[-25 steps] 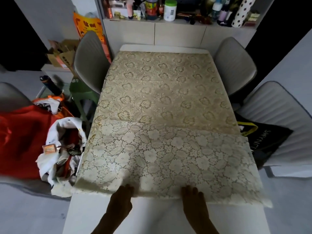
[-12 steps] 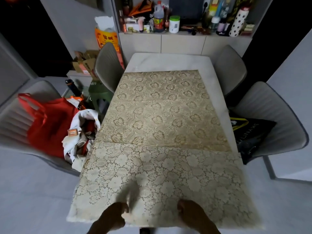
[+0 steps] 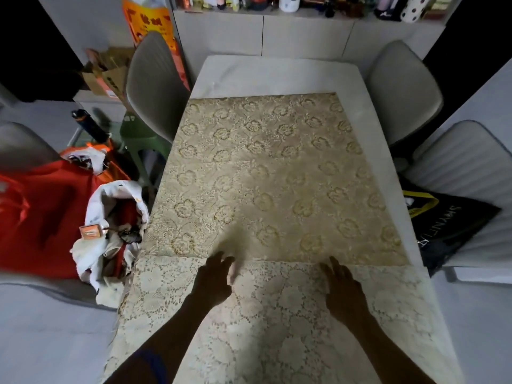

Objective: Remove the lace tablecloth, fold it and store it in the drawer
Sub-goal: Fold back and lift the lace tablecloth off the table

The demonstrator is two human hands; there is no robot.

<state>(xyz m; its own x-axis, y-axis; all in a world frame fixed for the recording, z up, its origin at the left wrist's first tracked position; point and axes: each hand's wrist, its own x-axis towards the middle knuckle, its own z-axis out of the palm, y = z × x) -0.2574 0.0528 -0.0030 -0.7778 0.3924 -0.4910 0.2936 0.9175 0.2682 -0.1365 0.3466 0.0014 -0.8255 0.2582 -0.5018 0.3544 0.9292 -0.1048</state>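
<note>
A cream and gold lace tablecloth (image 3: 266,176) lies along the white table (image 3: 277,72). Its near part is doubled over as a paler folded layer (image 3: 277,314) that ends in a straight edge across the table. My left hand (image 3: 214,278) rests flat on that layer, fingers spread, with the fingertips at the fold edge. Further right, my right hand (image 3: 343,292) also lies flat and spread on the same layer. Neither hand grips the cloth. No drawer front can be told apart from here.
Grey chairs stand at the far left (image 3: 155,87), far right (image 3: 401,90) and near right (image 3: 468,167). A red bag (image 3: 41,217) and white cloths (image 3: 110,231) fill a chair on the left. A black bag (image 3: 448,225) lies on the right. A cluttered white cabinet (image 3: 304,34) stands behind the table.
The cloth has slid toward me, baring more of the table's far end. Both hands left the near hem, opened, and moved forward onto the folded layer.
</note>
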